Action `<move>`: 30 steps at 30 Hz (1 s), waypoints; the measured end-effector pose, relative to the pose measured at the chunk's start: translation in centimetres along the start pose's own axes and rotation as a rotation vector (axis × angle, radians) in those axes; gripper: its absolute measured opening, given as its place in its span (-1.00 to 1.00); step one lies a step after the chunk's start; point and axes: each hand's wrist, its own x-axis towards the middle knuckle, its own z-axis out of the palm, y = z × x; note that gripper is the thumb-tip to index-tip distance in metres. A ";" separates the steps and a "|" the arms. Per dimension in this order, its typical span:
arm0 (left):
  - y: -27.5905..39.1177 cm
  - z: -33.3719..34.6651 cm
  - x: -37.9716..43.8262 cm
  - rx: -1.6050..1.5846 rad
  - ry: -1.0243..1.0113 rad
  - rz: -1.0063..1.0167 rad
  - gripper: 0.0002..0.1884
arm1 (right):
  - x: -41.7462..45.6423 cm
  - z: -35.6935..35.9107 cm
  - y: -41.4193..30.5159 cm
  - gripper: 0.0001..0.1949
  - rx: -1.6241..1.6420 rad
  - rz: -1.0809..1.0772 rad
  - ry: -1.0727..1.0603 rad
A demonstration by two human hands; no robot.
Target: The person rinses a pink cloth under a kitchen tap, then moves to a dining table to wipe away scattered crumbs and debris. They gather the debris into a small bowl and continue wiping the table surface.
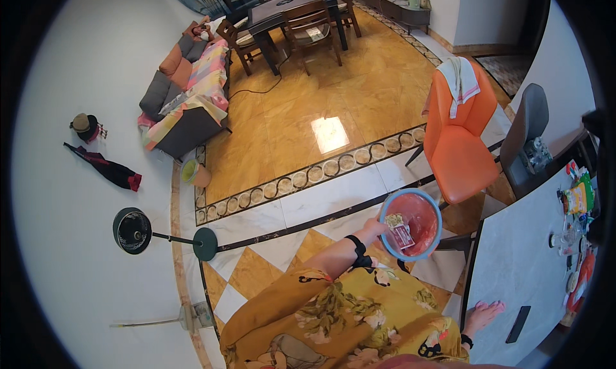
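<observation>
My left hand [374, 230] grips the near-left rim of a round bin [414, 224] with a blue rim and a reddish inside. In the bin lies a clear and dark-red packet [401, 235] bearing writing. My right hand [482, 316] rests on the grey marble-look table [510, 253] near its left edge, with a pink cloth [498, 306] at its fingertips. Just right of that hand is a flat black object [518, 324], perhaps a phone or remote.
An orange chair [462, 162] with a towel stands ahead, a grey chair [524, 128] beside it. Bags and glassware line the table's far side. At left are a green fan [132, 230], a waste bin [196, 172] and a sofa [185, 133], where a person lies.
</observation>
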 end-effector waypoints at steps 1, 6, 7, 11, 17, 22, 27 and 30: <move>0.3 -0.4 -0.6 -0.038 0.022 0.019 -0.65 | -1.8 0.2 0.9 -0.52 -0.538 -0.277 0.122; 0.9 -2.7 -2.5 -0.206 0.099 -0.081 -0.56 | -2.8 3.7 -3.8 -0.45 -1.133 -0.439 0.198; 0.9 -2.6 -3.1 -0.200 0.119 -0.066 -0.55 | -3.1 4.6 -6.2 -0.44 -1.129 -0.398 0.132; -0.1 -1.2 -4.5 -0.151 0.164 0.044 -0.66 | 0.2 9.1 -8.6 -0.43 -1.015 -0.588 0.062; -2.0 1.7 -6.3 -0.182 0.189 0.089 -0.71 | 5.2 17.6 -13.3 -0.37 -0.999 -0.729 0.005; -3.1 4.8 -8.0 -0.224 0.187 0.046 -0.68 | 7.0 20.3 -14.6 -0.36 -0.935 -0.801 -0.134; -4.1 8.3 -7.8 -0.189 0.173 -0.027 -0.62 | 8.7 17.8 -12.7 -0.32 -0.725 -1.040 -0.336; -4.6 9.7 -8.1 -0.122 0.124 0.016 -0.60 | 8.1 14.8 -10.8 -0.30 -0.597 -1.059 -0.490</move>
